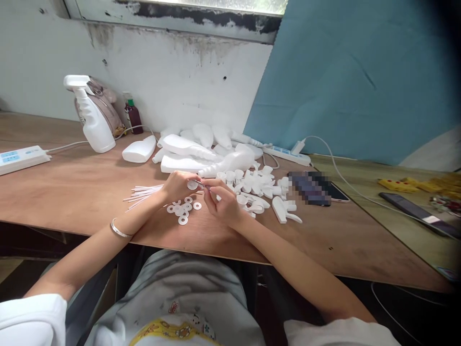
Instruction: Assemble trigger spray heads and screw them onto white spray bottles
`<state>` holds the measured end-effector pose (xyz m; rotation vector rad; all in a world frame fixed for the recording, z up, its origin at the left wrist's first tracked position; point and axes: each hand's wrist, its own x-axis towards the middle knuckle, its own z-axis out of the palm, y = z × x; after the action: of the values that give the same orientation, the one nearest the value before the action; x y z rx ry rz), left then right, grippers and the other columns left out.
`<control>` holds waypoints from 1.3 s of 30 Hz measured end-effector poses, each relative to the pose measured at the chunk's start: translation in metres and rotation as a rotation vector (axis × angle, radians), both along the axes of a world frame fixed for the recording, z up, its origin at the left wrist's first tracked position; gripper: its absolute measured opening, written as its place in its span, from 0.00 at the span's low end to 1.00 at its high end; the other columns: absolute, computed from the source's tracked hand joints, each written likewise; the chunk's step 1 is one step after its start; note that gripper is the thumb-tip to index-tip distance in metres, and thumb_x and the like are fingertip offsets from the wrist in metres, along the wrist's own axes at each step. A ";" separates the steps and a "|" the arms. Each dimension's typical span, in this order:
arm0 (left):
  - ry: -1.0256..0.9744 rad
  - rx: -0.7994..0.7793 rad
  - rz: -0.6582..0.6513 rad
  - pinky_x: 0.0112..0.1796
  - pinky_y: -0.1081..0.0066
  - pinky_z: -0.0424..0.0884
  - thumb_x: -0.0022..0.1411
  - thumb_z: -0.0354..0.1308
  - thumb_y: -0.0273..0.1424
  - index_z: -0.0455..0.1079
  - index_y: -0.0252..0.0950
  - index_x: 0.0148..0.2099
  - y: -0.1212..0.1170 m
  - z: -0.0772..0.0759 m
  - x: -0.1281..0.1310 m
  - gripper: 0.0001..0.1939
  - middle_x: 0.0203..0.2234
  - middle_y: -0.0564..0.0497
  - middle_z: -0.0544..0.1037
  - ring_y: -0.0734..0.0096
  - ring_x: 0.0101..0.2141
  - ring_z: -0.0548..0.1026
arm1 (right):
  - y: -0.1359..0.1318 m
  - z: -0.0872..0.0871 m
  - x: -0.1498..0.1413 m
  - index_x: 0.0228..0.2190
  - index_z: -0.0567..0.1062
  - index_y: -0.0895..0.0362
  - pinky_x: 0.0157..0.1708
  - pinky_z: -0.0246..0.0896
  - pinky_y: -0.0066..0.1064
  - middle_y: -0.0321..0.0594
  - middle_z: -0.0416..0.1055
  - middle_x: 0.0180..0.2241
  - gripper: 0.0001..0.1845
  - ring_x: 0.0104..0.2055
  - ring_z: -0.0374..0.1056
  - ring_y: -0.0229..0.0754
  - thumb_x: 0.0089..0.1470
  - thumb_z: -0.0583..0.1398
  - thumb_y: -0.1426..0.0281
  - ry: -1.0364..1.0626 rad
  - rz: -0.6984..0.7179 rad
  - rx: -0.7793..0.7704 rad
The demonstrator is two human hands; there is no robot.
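Observation:
My left hand [180, 186] is closed, its fingertips pinching a small white round part [192, 184]. The fingers of my right hand [224, 201] are pinched together right beside it, almost touching my left fingertips; what they grip is too small to make out. Below my hands lies a loose group of flat white washers [183, 209]. Thin white tubes [143, 193] are fanned out on the table, partly behind my left wrist. Close to the right hand is a heap of white spray trigger heads [257, 182], with a single trigger head [281, 209] at its right side.
White plastic bottles [190, 161] are piled behind my hands. An assembled spray bottle [94, 122] stands back left, near a bag [108, 108] and a dark bottle [134, 117]. Power strips [21, 157] and cables lie on both sides. Phones [311, 188] rest at the right.

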<state>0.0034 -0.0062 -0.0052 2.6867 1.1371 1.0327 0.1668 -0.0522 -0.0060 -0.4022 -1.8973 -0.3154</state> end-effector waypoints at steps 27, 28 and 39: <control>0.054 0.106 -0.051 0.24 0.76 0.64 0.52 0.57 0.36 0.73 0.34 0.30 0.001 -0.004 0.003 0.10 0.23 0.51 0.77 0.71 0.23 0.73 | 0.002 0.005 0.002 0.39 0.52 0.51 0.31 0.69 0.32 0.34 0.65 0.33 0.18 0.33 0.69 0.36 0.51 0.54 0.79 0.335 0.157 -0.420; 0.054 0.097 -0.065 0.26 0.76 0.65 0.52 0.58 0.36 0.74 0.34 0.32 0.002 -0.005 0.002 0.10 0.25 0.50 0.78 0.70 0.25 0.74 | 0.003 0.005 0.003 0.40 0.52 0.51 0.32 0.69 0.32 0.34 0.65 0.33 0.18 0.33 0.69 0.36 0.51 0.54 0.78 0.358 0.144 -0.466; -0.199 -0.082 -0.025 0.36 0.71 0.70 0.52 0.58 0.37 0.71 0.35 0.41 -0.003 0.005 -0.001 0.15 0.34 0.49 0.78 0.66 0.34 0.76 | 0.002 -0.004 0.007 0.36 0.58 0.53 0.34 0.70 0.32 0.40 0.69 0.35 0.11 0.39 0.70 0.38 0.54 0.54 0.78 0.064 0.032 -0.096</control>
<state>0.0024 -0.0088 -0.0003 2.4642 1.0817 1.1908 0.1739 -0.0498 -0.0097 -0.4404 -1.8585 -0.1889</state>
